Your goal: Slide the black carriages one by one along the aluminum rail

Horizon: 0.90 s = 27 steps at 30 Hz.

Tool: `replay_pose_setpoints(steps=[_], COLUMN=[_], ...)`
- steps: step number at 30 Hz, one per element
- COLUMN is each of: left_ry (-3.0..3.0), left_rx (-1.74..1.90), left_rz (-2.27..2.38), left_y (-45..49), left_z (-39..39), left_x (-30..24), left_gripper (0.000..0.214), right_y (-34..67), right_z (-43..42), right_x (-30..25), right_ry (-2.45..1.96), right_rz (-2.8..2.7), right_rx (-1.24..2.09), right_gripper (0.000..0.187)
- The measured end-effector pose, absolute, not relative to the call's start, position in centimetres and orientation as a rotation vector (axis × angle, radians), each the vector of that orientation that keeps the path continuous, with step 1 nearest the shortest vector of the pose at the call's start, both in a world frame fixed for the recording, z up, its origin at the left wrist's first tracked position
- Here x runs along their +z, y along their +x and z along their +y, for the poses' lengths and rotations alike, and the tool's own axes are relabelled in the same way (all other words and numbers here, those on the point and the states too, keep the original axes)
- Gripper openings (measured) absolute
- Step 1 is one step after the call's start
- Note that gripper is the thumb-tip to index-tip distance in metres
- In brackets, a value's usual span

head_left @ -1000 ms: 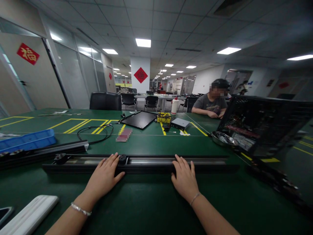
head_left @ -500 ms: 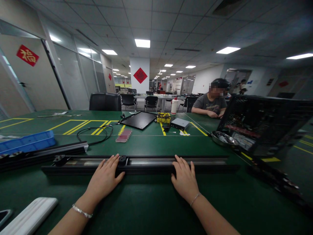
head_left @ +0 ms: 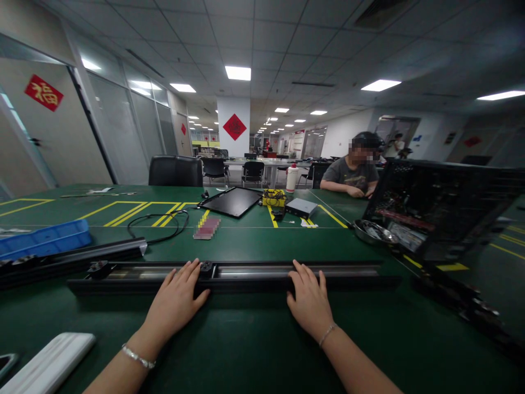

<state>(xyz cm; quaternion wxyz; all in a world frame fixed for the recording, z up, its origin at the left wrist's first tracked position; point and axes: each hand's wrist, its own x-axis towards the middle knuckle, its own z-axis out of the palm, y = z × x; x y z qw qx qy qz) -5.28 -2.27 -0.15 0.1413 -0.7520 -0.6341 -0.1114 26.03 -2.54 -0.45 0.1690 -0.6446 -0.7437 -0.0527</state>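
Observation:
A long black track rail (head_left: pixel 254 284) with a silvery strip along its channel lies lengthwise across the green table. My left hand (head_left: pixel 177 295) rests flat on its left half, fingers stretched out, thumb along the near edge. Just beside those fingertips sits a small black block (head_left: pixel 206 268) in the channel. Another black block (head_left: pixel 99 268) is at the rail's left end. My right hand (head_left: pixel 310 298) lies on the right half with its fingers spread, its thumb by the near edge. Neither hand is wrapped round the rail.
At left are a blue bin (head_left: pixel 45 241), another black rail (head_left: pixel 94 255) and a white slab-shaped object (head_left: pixel 53 361). A flat black panel (head_left: pixel 232 201) and grey box (head_left: pixel 301 208) lie farther off. An open computer case (head_left: pixel 443 208) stands right, near a metal bowl (head_left: pixel 371 234). A person (head_left: pixel 348 172) sits across.

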Motion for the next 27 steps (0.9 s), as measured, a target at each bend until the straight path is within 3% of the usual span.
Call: replay_pose_setpoints(steps=[27], left_ry=[-2.143], left_rx=[-0.33], left_rz=[-1.844], left_y=[-4.61], left_z=[-2.35], left_x=[-0.61], left_gripper=[0.059], right_y=[26.24], right_z=[-2.49], right_x=[-0.65], right_ry=[-1.838], right_rz=[-2.124], right_rx=[-0.19], right_gripper=[0.041])
